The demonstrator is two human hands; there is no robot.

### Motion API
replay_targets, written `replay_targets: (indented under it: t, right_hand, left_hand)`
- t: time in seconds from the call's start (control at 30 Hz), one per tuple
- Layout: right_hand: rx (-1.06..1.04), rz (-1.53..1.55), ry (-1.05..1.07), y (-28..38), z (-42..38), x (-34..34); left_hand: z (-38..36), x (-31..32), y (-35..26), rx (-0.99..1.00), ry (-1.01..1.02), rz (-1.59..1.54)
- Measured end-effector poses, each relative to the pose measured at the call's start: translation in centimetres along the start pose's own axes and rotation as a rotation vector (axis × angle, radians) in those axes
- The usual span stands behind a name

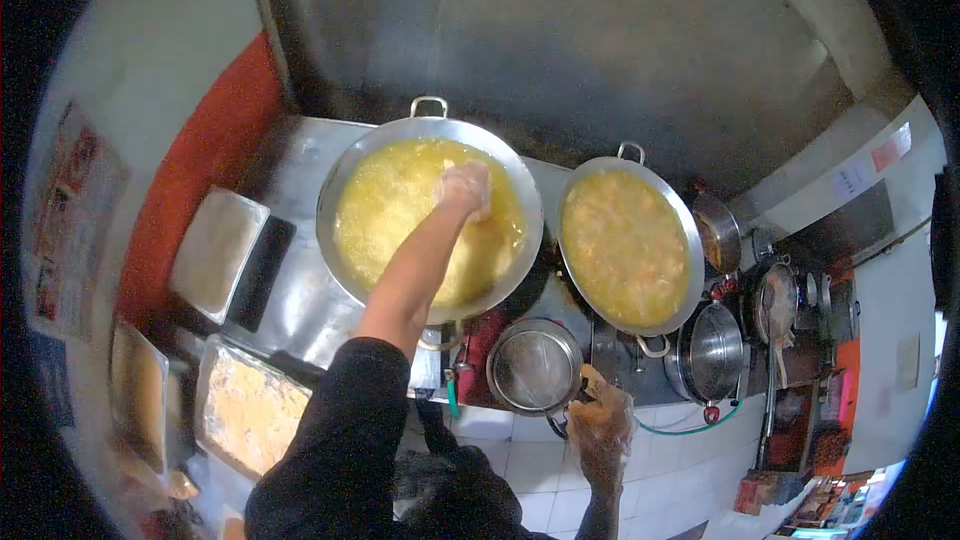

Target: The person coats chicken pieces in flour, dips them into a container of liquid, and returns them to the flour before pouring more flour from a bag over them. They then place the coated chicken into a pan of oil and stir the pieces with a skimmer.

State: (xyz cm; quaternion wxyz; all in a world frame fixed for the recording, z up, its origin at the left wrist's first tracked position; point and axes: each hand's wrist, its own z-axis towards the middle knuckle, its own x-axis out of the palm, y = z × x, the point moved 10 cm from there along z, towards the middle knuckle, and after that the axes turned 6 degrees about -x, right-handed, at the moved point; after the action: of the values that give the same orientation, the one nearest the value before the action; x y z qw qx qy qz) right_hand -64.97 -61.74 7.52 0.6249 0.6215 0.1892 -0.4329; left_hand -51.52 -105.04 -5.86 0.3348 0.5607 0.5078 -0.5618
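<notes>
My left hand (pixel 466 189), in a clear plastic glove, hangs over the left wok (pixel 331 240), which is full of yellow, foaming oil (pixel 405 205). Its fingers are blurred and partly hidden behind the back of the hand. Lower right, my right hand (pixel 602 420) also wears a clear glove, with tan coating on the fingers. Those fingers are loosely bent and apart, with a dark gap between them. Close beside them is a round steel pot (pixel 535 368) with a mesh-like inside, its dark handle near the hand.
A second wok (pixel 630 250) of bubbling oil holds browned pieces. A tray of floury coating (pixel 250 408) and metal pans (pixel 218 252) stand at left. More pots (pixel 712 350) and a long-handled utensil (pixel 775 315) are at right. A green hose (pixel 690 431) runs along the front.
</notes>
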Motion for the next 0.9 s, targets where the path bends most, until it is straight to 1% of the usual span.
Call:
replay_targets:
  t: [0.03,0.1,0.17,0.2,0.23,0.27,0.3,0.37,0.4,0.43,0.47,0.5,0.53,0.57,0.6,0.67,0.7,0.77,0.8,0.83,0.87,0.9]
  right_hand:
    - [-0.210,-0.054,-0.028,2.0,-0.3,-0.3]
    - [-0.141,0.012,0.050,2.5,-0.7,0.6]
    - [-0.109,0.083,0.143,4.2,-1.0,2.0]
    - [-0.127,0.108,0.196,5.6,-1.1,2.8]
    - [-0.155,0.132,0.257,7.2,-1.4,3.8]
    - [-0.177,0.158,0.324,9.0,-1.6,4.9]
    - [-0.195,0.175,0.399,10.9,-2.2,6.0]
    - [-0.195,0.165,0.589,15.1,-4.0,8.4]
    - [-0.161,0.094,0.703,18.0,-5.1,9.3]
    - [-0.471,0.228,0.705,16.7,-7.9,12.2]
    - [-0.521,0.235,0.784,17.5,-10.0,14.2]
    - [-0.524,0.322,0.847,18.6,-12.1,15.9]
    - [-0.519,0.402,0.915,20.0,-14.3,17.2]
    - [-0.660,0.495,1.019,24.3,-16.1,18.1]
    - [-0.988,0.483,0.872,29.0,-19.6,17.6]
    - [-1.039,0.332,1.062,32.2,-25.9,20.5]
    - [-1.065,0.331,1.108,33.6,-29.0,21.5]
    - [-1.367,0.459,0.968,37.4,-35.3,20.3]
    - [-1.391,0.463,0.988,37.3,-38.5,20.9]
    - [-1.126,0.550,1.271,35.7,-41.7,25.5]
    - [-0.818,0.615,1.524,33.2,-44.5,29.5]
    - [-0.800,0.848,1.523,32.8,-45.6,30.3]
  left_hand:
    - [-1.3,-2.5,-0.1,0.044,-0.045,0.012]
    - [-1.4,-6.4,2.2,0.055,-0.243,-0.061]
    - [-4.1,-11.0,4.6,0.252,-0.754,-0.040]
    - [-7.4,-16.9,5.5,0.010,-0.412,-0.106]
    - [-11.5,-20.3,7.0,0.124,-0.607,-0.054]
    - [-17.3,-24.4,8.0,0.082,-0.723,0.007]
    - [-23.1,-27.9,9.2,0.013,-0.740,0.020]
    - [-29.4,-29.6,15.5,-0.188,-0.568,-0.017]
    - [-37.4,-31.9,15.3,0.023,-0.802,-0.137]
    - [-42.9,-33.2,17.9,-0.346,-0.619,-0.126]
    - [-49.4,-32.9,20.2,-0.408,-0.729,-0.296]
    - [-55.3,-31.9,22.6,-0.451,-0.778,-0.327]
    - [-61.0,-30.2,25.0,-0.532,-0.783,-0.353]
    - [-66.3,-28.4,27.1,-0.625,-0.780,-0.388]
    - [-72.3,-25.9,29.0,-0.734,-0.773,-0.436]
    - [-83.1,-19.7,31.9,-0.949,-0.764,-0.569]
    - [-88.3,-16.4,33.3,-1.050,-0.754,-0.640]
    - [-97.4,-8.2,34.2,-1.242,-0.695,-0.824]
    - [-101.8,-2.7,34.0,-1.338,-0.504,-0.851]
    - [-104.6,1.6,32.8,-1.212,-0.839,-1.265]
    - [-105.8,2.9,30.8,-1.284,-0.785,-1.368]
    - [-107.2,6.8,29.6,-1.153,-0.997,-1.751]
